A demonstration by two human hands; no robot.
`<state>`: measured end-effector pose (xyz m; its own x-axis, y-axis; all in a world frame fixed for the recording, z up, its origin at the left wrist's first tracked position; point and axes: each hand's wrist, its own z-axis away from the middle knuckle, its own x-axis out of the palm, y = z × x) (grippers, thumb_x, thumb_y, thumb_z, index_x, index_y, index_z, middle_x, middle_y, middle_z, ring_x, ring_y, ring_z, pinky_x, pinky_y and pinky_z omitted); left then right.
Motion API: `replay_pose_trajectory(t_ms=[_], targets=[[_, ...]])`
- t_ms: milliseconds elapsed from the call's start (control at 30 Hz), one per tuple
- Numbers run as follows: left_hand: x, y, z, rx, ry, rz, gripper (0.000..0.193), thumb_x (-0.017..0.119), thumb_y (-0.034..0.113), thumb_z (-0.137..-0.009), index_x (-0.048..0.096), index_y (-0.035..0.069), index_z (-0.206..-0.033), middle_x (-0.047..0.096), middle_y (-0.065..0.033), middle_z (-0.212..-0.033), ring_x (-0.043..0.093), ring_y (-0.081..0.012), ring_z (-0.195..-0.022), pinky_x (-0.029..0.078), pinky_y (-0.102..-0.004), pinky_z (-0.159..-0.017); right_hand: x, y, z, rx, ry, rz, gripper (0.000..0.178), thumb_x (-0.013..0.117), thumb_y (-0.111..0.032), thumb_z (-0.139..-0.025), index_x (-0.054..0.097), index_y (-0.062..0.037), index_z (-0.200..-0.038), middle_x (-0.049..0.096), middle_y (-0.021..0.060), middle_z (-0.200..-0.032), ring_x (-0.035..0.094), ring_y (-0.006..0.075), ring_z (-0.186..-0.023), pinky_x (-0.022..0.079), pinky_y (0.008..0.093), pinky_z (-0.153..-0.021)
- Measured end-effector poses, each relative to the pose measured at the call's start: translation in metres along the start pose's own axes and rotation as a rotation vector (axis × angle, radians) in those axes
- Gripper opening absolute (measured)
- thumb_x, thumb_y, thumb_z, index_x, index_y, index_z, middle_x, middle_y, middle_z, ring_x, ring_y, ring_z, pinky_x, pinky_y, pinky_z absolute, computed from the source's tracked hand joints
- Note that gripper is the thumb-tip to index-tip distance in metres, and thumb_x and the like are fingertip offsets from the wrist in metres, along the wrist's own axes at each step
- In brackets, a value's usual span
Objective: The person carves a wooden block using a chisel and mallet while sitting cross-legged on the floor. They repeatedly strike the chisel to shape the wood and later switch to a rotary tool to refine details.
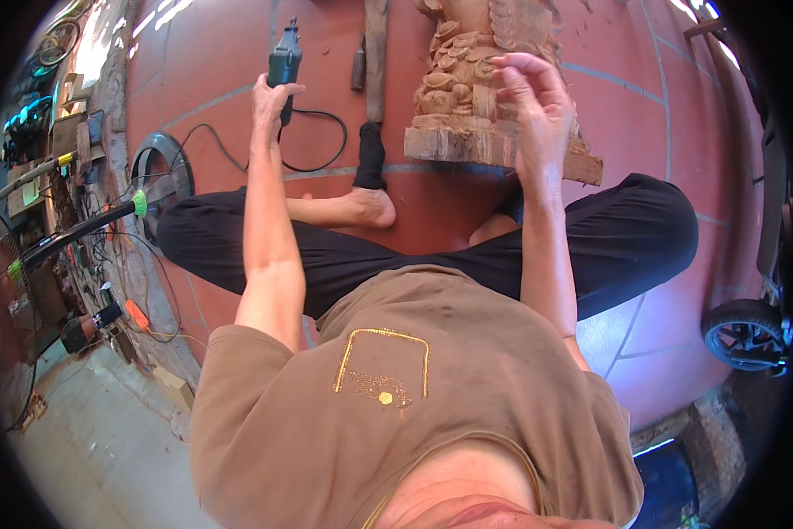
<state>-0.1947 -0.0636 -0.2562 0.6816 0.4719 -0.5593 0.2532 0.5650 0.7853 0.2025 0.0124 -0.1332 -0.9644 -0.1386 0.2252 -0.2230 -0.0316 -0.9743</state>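
Observation:
My left hand is raised at the left, its fingers wrapped round the rear end of a dark green rotary tool. The tool's narrow nose points away from me, and a black cord loops from its rear down to the floor. My right hand is held up in front of a carved wooden statue. Its fingers are loosely bent, with a small gap between thumb and forefinger, and nothing shows between them. The statue stands on a rough wooden base; my right hand and forearm hide part of it.
A long wooden bar lies left of the statue on red floor tiles. My crossed legs in black trousers flank the work. At the left are a standing fan and cables; a small wheel is at the right.

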Motion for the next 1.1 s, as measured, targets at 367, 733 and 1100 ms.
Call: replay_pose_trajectory(t_ms=[367,733,1100], targets=[[-0.049,0.171,0.115,0.466,-0.436,-0.299,0.06,0.082,0.024,-0.07,0.062,0.002,-0.123,0.068,-0.0112,-0.097,0.066,-0.0207,-0.088,0.053,-0.0349,-0.079,0.084,0.02,0.053,0.538,-0.56,-0.316,0.071,0.064,-0.039,-0.099,0.033,-0.0038,-0.153,0.045,0.0142,-0.152,0.05,0.025,-0.133,0.048,0.0393,-0.102],[-0.033,0.192,0.176,0.94,-0.685,-0.52,0.067,0.08,0.026,-0.077,0.052,0.005,-0.134,0.062,-0.0193,-0.122,0.061,-0.0353,-0.113,0.05,-0.0449,-0.094,0.081,0.021,0.082,0.595,-0.376,-0.843,0.047,0.069,-0.024,-0.097,0.05,-0.008,-0.136,0.062,0.0117,-0.129,0.062,0.0265,-0.12,0.051,0.0482,-0.104],[-0.104,0.247,0.187,0.677,-0.847,-0.563,0.053,0.068,0.006,-0.089,0.053,0.011,-0.139,0.065,-0.008,-0.117,0.062,-0.0132,-0.097,0.052,-0.0311,-0.092,0.044,-0.002,0.059,0.439,-0.402,-0.928,0.054,0.071,-0.036,-0.094,0.051,-0.0045,-0.133,0.064,0.0174,-0.125,0.068,0.0365,-0.109,0.057,0.0525,-0.095]])
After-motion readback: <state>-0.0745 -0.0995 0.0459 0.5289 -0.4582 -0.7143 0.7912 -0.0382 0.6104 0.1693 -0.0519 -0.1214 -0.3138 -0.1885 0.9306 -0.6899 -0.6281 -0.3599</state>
